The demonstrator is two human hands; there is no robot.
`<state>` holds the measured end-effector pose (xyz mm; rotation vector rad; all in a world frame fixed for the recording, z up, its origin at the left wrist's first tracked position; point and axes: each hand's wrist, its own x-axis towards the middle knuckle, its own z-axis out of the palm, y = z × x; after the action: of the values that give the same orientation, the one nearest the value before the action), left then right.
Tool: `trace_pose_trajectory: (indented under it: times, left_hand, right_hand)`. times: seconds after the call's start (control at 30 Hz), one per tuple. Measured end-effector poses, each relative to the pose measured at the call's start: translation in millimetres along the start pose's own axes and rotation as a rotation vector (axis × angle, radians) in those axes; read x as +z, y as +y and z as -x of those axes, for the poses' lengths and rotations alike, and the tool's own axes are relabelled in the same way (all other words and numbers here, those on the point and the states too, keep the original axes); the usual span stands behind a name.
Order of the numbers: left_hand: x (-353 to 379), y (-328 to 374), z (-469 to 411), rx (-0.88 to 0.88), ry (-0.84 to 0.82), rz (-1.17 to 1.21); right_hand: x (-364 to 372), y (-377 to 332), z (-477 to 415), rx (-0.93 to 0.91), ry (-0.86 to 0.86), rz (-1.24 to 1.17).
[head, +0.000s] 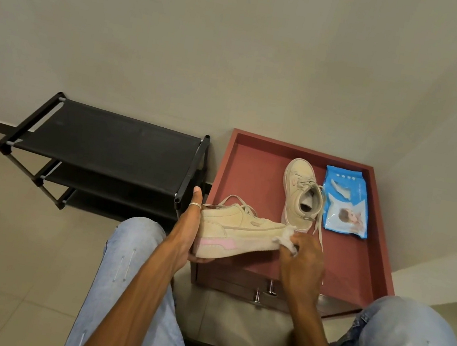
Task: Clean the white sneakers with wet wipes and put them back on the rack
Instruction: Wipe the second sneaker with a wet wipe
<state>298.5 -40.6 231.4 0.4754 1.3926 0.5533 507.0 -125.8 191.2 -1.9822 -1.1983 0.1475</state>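
Note:
My left hand (187,226) grips the heel of an off-white sneaker (237,229) with a pink stripe on its sole, held on its side over the front of a reddish-brown table (251,173). The fingers of my right hand (302,264) are closed on a crumpled white wet wipe (287,237), which presses against the toe of that sneaker. The second sneaker (302,193) stands upright on the table behind, toe pointing away, laces loose. A blue pack of wet wipes (347,202) lies flat just right of it.
A black three-tier shoe rack (106,141) stands against the wall left of the table, its shelves bare. My knees in light jeans (129,262) flank the table front. The floor is pale tile, and the table has raised edges and metal drawer handles.

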Motion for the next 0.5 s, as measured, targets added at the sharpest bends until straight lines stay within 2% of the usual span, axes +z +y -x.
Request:
trace_pose_trajectory:
  times: [0.17, 0.3, 0.4, 0.5]
  left_hand:
    - [2.4, 2.3, 2.7, 0.035, 0.018, -0.051]
    - [0.4, 2.2, 2.9, 0.065, 0.028, -0.075]
    - [-2.9, 0.0, -4.1, 0.096, 0.053, -0.085]
    - [-1.9, 3.5, 5.0, 0.065, 0.053, -0.125]
  right_hand:
    - [1.6, -14.7, 10.5, -0.002, -0.044, -0.075]
    - [17.6, -46.1, 43.5, -0.159, -0.164, -0.162]
    - [20.1, -52.9, 59.1, -0.297, -0.193, -0.13]
    - [13.4, -35.7, 37.8, -0.292, -0.114, -0.005]
